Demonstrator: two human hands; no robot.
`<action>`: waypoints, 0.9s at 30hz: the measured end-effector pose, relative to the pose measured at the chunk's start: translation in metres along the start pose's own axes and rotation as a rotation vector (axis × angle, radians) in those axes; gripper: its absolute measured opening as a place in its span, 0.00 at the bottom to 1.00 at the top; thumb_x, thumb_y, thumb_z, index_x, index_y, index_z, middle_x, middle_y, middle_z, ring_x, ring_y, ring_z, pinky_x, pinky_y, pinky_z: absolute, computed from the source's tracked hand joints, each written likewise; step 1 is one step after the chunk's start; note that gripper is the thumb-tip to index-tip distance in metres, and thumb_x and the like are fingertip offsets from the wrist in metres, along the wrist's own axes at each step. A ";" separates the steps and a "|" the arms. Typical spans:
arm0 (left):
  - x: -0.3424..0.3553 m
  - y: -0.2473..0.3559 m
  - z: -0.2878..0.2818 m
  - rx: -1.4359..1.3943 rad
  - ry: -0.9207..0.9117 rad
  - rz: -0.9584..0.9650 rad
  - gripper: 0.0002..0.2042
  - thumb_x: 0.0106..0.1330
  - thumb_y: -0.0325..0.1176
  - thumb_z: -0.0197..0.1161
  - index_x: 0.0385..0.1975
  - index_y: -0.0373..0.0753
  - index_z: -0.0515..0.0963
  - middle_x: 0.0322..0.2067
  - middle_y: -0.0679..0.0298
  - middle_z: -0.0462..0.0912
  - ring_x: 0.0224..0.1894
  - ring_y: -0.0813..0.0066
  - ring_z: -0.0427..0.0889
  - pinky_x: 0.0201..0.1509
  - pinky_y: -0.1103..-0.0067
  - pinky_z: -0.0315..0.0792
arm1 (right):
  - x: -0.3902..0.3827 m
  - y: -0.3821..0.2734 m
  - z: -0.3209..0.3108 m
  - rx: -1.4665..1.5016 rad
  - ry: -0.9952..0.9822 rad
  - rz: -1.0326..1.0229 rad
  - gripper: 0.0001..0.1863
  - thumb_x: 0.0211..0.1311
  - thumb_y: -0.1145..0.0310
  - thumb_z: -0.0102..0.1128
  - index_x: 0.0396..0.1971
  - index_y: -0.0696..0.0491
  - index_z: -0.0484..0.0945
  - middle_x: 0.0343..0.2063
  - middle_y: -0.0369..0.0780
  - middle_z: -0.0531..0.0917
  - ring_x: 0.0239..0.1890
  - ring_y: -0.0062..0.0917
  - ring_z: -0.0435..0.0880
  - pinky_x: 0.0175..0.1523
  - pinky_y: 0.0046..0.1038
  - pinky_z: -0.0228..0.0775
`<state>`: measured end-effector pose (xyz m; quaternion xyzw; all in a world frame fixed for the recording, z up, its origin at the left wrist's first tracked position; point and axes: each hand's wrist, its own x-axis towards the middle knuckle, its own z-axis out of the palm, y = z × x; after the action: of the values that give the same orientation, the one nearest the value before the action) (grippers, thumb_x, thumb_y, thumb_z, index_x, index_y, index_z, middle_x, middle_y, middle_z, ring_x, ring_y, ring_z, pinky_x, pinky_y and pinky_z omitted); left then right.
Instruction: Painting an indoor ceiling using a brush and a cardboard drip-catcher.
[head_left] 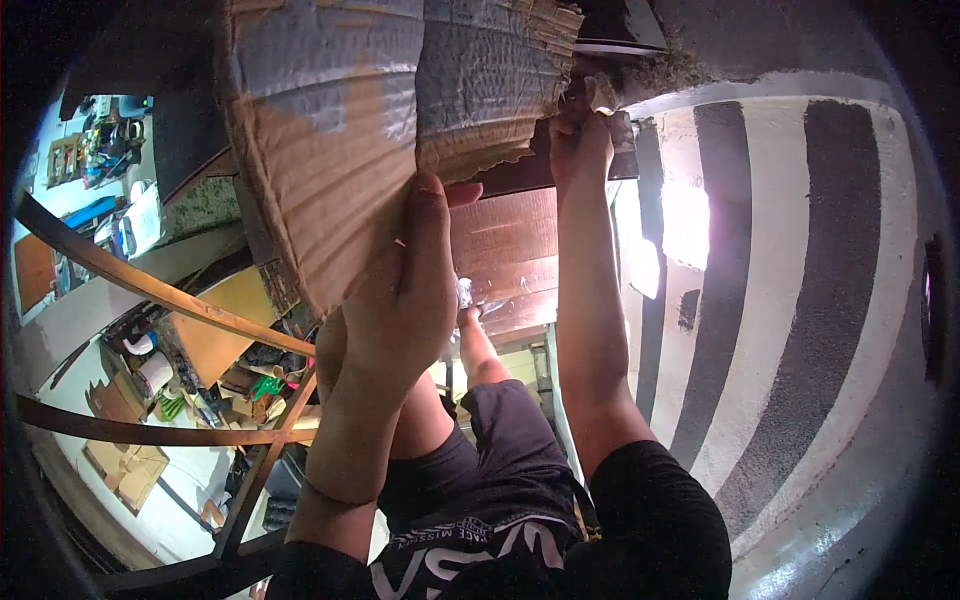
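Note:
A large sheet of brown corrugated cardboard (pixel 330 150), with grey patches and a ragged, torn right edge, is raised in front of me. My left hand (pixel 410 280) grips its lower part, with the thumb on the near face and another fingertip showing beyond the edge. My right hand (pixel 580 140) is lifted beside the torn edge, close under a dark ledge (pixel 620 75). Its fingers are curled and closed; what they hold, if anything, is too dark and small to make out.
Curved railing bars (pixel 170 290) cross on the left. Beyond and below them lie a leaning yellowish board (pixel 215 330), cardboard pieces (pixel 125 470) and mixed clutter. A wall with dark and white stripes (pixel 770 300) stands at right. Brown wooden planks (pixel 510 245) lie under my foot.

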<state>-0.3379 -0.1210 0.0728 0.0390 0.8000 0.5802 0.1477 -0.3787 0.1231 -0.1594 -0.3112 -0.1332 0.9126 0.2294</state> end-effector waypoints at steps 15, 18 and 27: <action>0.006 0.006 0.015 0.018 -0.032 0.024 0.13 0.76 0.31 0.49 0.43 0.27 0.77 0.41 0.58 0.85 0.47 0.76 0.81 0.52 0.82 0.72 | -0.022 -0.010 -0.007 0.001 -0.029 0.013 0.09 0.67 0.74 0.52 0.25 0.53 0.71 0.17 0.33 0.68 0.17 0.20 0.61 0.22 0.20 0.56; 0.007 0.007 0.017 -0.007 -0.025 0.039 0.13 0.76 0.31 0.49 0.43 0.27 0.77 0.42 0.59 0.84 0.48 0.76 0.81 0.52 0.81 0.72 | -0.035 0.004 -0.017 -0.097 0.047 0.051 0.06 0.68 0.69 0.53 0.34 0.55 0.75 0.17 0.34 0.71 0.16 0.20 0.67 0.21 0.22 0.58; -0.001 0.008 0.023 0.023 -0.033 0.105 0.13 0.75 0.32 0.49 0.43 0.27 0.77 0.42 0.57 0.84 0.48 0.73 0.82 0.52 0.80 0.72 | -0.020 -0.025 0.003 -0.074 -0.030 -0.034 0.12 0.71 0.76 0.42 0.48 0.55 0.73 0.24 0.34 0.71 0.19 0.15 0.61 0.21 0.16 0.58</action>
<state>-0.3317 -0.0973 0.0740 0.0922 0.8008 0.5773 0.1300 -0.3587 0.1342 -0.1373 -0.3034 -0.1756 0.9076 0.2310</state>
